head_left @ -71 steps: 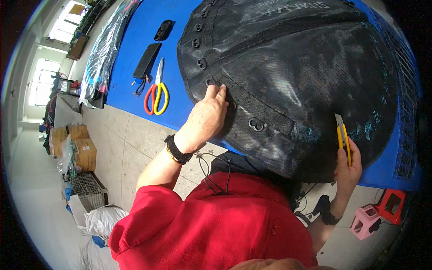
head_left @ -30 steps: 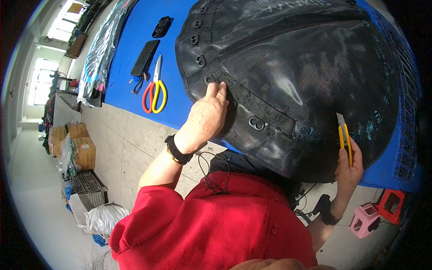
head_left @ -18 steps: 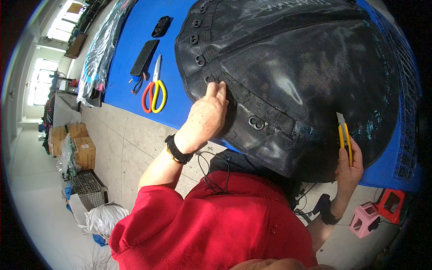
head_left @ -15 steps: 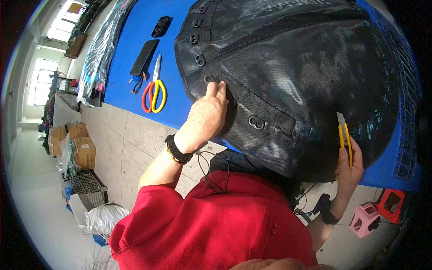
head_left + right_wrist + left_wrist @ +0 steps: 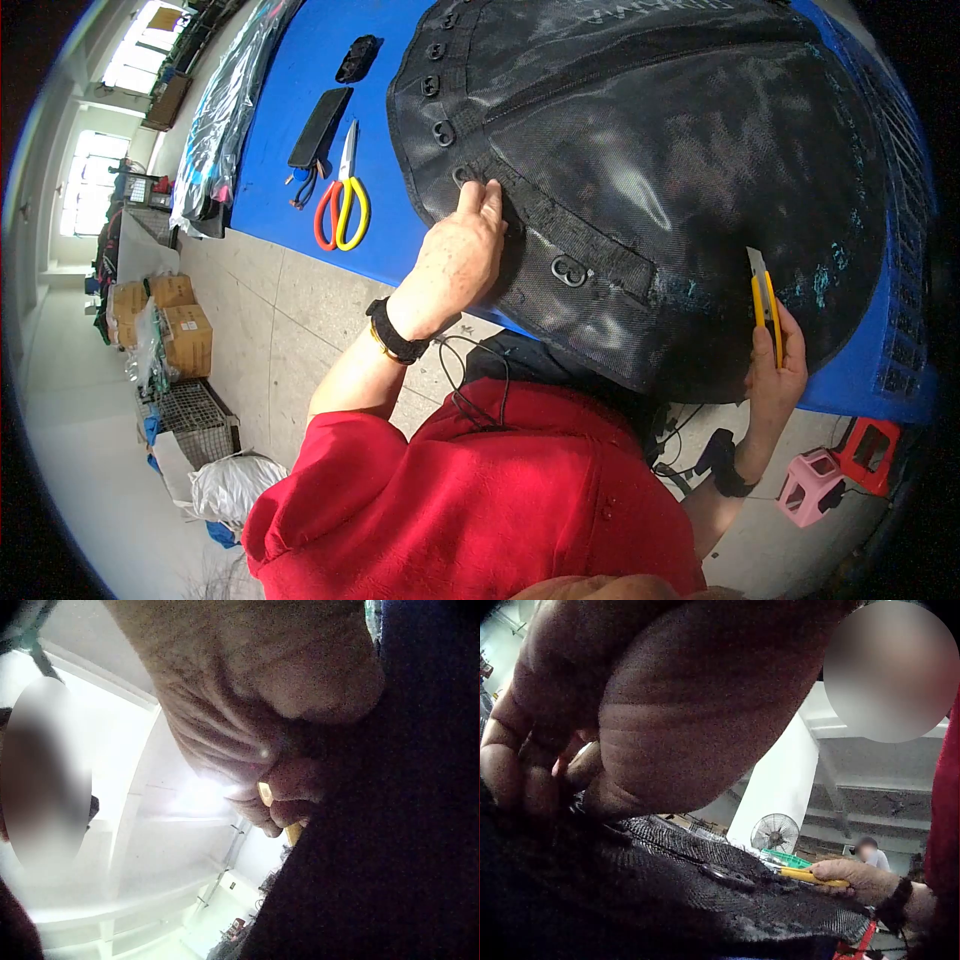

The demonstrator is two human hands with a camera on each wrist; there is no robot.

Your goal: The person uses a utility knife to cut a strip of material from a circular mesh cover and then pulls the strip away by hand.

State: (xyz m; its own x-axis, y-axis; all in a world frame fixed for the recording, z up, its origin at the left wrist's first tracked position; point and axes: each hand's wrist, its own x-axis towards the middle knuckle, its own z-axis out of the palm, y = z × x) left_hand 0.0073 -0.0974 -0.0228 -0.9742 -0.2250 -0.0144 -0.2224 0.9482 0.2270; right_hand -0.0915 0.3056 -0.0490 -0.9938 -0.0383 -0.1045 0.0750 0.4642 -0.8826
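A large rounded black mesh sheet (image 5: 700, 150) lies over the blue table, with black webbing and a row of black plastic buckles along its left edge. My left hand (image 5: 460, 255) rests on that edge, index and middle fingertips on the webbing beside one buckle (image 5: 463, 177). In the left wrist view the fingers reach down onto the dark mesh. Another buckle (image 5: 569, 271) lies to the right of this hand. My right hand (image 5: 777, 370) grips a yellow utility knife (image 5: 766, 305), its blade out and pointing away over the sheet's near right part.
Scissors (image 5: 343, 205) with red and yellow handles lie left on the blue table (image 5: 270, 190), by a flat black object (image 5: 320, 127) with cords and a small black item (image 5: 359, 59). Plastic-wrapped goods (image 5: 225, 130) line the far-left edge. A pink stool (image 5: 812, 488) stands lower right.
The head view has shifted slightly, moving the scissors and sheet a little in the picture. Both hands keep nearly the same pose; the knife stays in the right hand.
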